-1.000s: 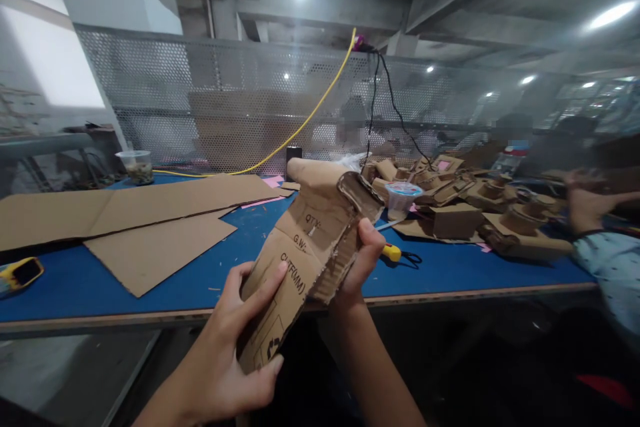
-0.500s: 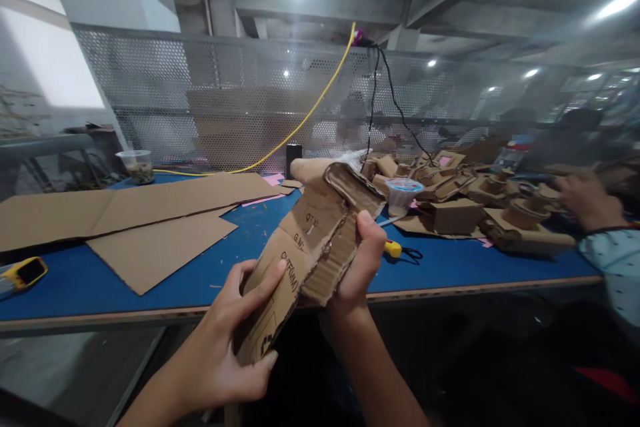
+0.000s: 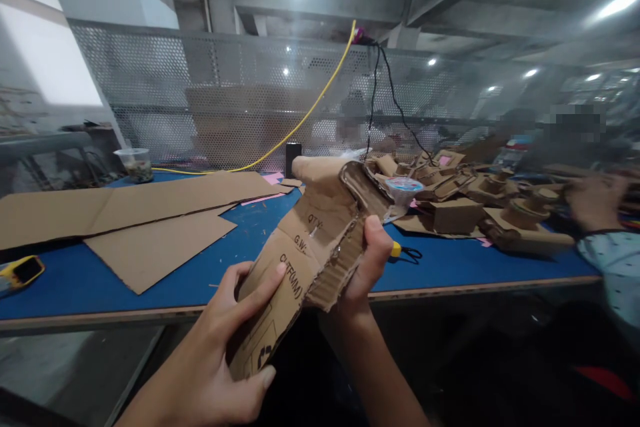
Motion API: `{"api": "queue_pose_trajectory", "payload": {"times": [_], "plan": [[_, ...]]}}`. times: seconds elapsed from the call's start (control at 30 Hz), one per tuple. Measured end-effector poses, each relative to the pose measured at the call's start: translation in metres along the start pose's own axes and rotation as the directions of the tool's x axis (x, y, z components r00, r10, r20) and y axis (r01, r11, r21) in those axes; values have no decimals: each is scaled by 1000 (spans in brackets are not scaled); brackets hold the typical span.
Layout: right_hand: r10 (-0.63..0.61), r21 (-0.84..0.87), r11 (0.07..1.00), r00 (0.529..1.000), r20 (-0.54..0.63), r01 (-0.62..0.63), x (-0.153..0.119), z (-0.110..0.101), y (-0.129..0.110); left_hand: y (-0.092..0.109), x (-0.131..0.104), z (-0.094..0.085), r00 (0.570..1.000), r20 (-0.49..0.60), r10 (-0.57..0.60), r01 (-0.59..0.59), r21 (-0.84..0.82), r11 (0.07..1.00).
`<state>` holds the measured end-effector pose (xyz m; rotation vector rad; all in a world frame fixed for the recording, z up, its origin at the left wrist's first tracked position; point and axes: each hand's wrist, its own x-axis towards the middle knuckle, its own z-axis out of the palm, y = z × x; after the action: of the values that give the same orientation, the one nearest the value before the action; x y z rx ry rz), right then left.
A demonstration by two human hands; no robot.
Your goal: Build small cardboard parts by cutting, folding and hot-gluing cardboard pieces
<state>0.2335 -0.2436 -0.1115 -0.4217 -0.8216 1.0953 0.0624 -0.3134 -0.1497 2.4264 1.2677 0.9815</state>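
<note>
A folded piece of printed cardboard (image 3: pixel 313 240) is held up in front of the blue table (image 3: pixel 190 280), its upper end curled over. My left hand (image 3: pixel 225 340) grips its lower left part, index finger on the printed face and thumb at the lower edge. On the right side, my right hand (image 3: pixel 363 273) holds the corrugated folded part, thumb on top; its other fingers are hidden behind the cardboard.
Flat cardboard sheets (image 3: pixel 160 260) and a yellow tool (image 3: pixel 23 273) lie left. Cardboard models (image 3: pixel 455 217), a plastic cup (image 3: pixel 403 193) and a yellow-handled tool (image 3: pixel 396 250) are right. A co-worker's hand (image 3: pixel 595 200) is far right. A cup (image 3: pixel 136 167) stands back left.
The upper folded part of the cardboard has shifted slightly right together with my right hand. At the far right, the co-worker's hand has moved further right.
</note>
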Motion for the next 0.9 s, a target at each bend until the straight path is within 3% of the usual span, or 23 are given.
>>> {"api": "queue_pose_trajectory", "payload": {"times": [0.17,0.27,0.37,0.47,0.53,0.6,0.7,0.83,0.9], "plan": [[-46,9,999,999,3,46,9,5,5,0,4,8,1000,-9,-11,11,35,999],[-6,79,997,1000,28,4,18,8,9,10,5,11,984,-176,-19,47,154,987],[60,100,993,996,60,-66,23,0,13,25,4,6,909,-417,17,174,416,893],[159,82,983,986,56,-163,29,-22,8,33,2,-2,829,-553,80,312,577,755],[93,16,996,996,-15,-93,36,-40,-2,32,0,-5,796,-594,116,346,603,719],[-70,-79,994,997,-9,69,43,-58,-18,30,-4,-3,786,-605,128,343,599,723],[-266,-236,921,944,196,308,46,-76,-45,26,-11,7,791,-600,120,333,587,738],[-130,-454,798,849,513,396,30,-80,-64,13,-18,10,807,-566,168,290,627,723],[-50,-542,717,807,588,439,22,-78,-63,2,-18,-2,817,-484,314,225,768,599]]}}
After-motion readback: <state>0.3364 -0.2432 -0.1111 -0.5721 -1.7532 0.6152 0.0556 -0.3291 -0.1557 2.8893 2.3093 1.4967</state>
